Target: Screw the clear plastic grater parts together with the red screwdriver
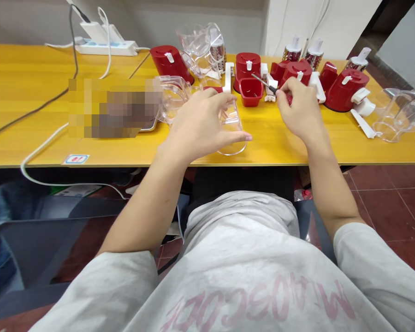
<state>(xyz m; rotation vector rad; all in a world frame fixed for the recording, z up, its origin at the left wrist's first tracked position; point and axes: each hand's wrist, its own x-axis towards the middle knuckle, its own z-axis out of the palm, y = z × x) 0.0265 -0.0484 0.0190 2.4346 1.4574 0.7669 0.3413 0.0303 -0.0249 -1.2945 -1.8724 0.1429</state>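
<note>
My right hand (299,108) is closed on a screwdriver (272,88) with a black handle and thin metal shaft. The shaft points left, its tip above the rim of a small red box (251,92) with small bits inside, perhaps screws. My left hand (200,122) is spread beside a clear plastic housing (232,121), thumb stretched out and fingers curved over its far side. Part of that housing is hidden behind the hand, and I cannot tell whether they touch. Behind the left hand lies another clear plastic part (173,94).
Red grater bodies (248,67) with white latches line the back, with metal drums (314,56) among them. Clear housings stand behind (197,44) and at the far right (397,115). A power strip (107,47) and cables lie at left, near a blurred patch on a tray (150,125).
</note>
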